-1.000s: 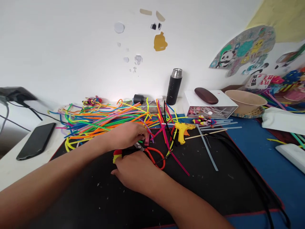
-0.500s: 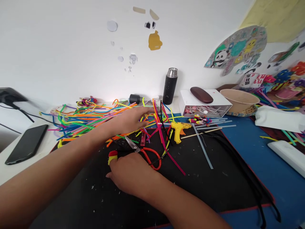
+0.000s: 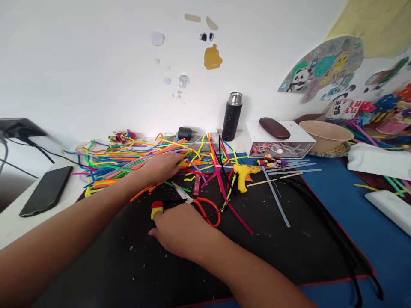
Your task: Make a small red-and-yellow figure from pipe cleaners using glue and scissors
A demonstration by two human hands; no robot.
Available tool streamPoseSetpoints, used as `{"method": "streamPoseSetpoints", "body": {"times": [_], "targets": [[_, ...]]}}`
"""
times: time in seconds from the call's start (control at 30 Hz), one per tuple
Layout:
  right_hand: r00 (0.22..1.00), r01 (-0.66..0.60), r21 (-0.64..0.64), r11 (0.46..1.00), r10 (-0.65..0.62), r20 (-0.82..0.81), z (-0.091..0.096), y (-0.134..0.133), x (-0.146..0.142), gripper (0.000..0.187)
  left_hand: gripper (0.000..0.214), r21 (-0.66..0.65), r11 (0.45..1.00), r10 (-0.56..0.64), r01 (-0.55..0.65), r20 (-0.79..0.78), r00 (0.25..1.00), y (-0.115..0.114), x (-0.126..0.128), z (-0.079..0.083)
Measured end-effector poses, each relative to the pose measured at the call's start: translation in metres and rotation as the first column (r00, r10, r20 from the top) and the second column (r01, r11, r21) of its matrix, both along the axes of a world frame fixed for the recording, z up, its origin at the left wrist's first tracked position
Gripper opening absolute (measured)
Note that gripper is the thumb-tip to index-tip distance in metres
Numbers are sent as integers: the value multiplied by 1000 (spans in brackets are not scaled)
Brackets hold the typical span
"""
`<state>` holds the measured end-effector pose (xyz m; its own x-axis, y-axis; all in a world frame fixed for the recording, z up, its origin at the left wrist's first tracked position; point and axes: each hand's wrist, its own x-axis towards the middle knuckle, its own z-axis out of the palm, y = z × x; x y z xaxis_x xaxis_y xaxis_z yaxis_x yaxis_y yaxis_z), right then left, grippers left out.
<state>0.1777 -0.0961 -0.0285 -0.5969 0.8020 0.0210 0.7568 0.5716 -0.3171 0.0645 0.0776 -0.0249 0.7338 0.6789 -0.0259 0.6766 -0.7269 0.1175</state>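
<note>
My left hand [image 3: 160, 167] reaches into a big pile of coloured pipe cleaners [image 3: 128, 160] at the back of the black mat [image 3: 289, 239]. Its fingers are pressed together on strands near the pile's right end. My right hand [image 3: 180, 229] rests on the mat closer to me, fingers curled. It holds a small red and yellow pipe-cleaner piece [image 3: 156, 209] at its fingertips. Red-handled scissors [image 3: 205, 207] lie just beyond the right hand, blades pointing left. A pink lighter [image 3: 196, 186] lies between the two hands.
A yellow glue gun [image 3: 244, 173] and clear glue sticks [image 3: 276, 196] lie right of the scissors. A black flask [image 3: 233, 115], a white box [image 3: 302, 139] with a brown case, and a paper bowl [image 3: 327, 134] stand at the back. A phone [image 3: 46, 190] lies far left.
My left hand went out to the right end of the pile, then drew back to the left. The right hand stayed put with the red and yellow piece.
</note>
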Motion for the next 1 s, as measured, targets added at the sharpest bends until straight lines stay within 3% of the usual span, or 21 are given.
{"method": "streamPoseSetpoints", "body": {"times": [0.1,0.33,0.43,0.6,0.7,0.77,0.87,1.0], "targets": [[1000,-2,11,1000,2,-3,-1,0,-1,32,28,36,996,88,-86,-66,994,4,-3,7],[1000,-23,3,1000,23,2,-2,-1,-1,32,20,22,980,198,-199,28,980,15,-17,17],[1000,-30,13,999,30,-10,-3,-1,-1,30,35,15,990,138,-140,67,988,9,-15,12],[1000,-19,-3,1000,19,0,-2,0,-1,32,51,110,989,-104,98,56,993,-3,3,-2],[1000,-11,-7,1000,11,9,0,0,-1,33,43,138,987,-78,77,5,997,0,13,-9],[1000,-11,-5,1000,12,12,1,0,-1,33,32,137,991,-4,4,-1,1000,4,17,-9],[1000,-17,-8,1000,18,14,2,-1,0,33,32,110,989,95,-100,52,994,7,16,-6],[1000,-27,7,1000,27,0,1,-2,-1,31,43,129,989,45,-72,199,979,-2,6,-2]]}}
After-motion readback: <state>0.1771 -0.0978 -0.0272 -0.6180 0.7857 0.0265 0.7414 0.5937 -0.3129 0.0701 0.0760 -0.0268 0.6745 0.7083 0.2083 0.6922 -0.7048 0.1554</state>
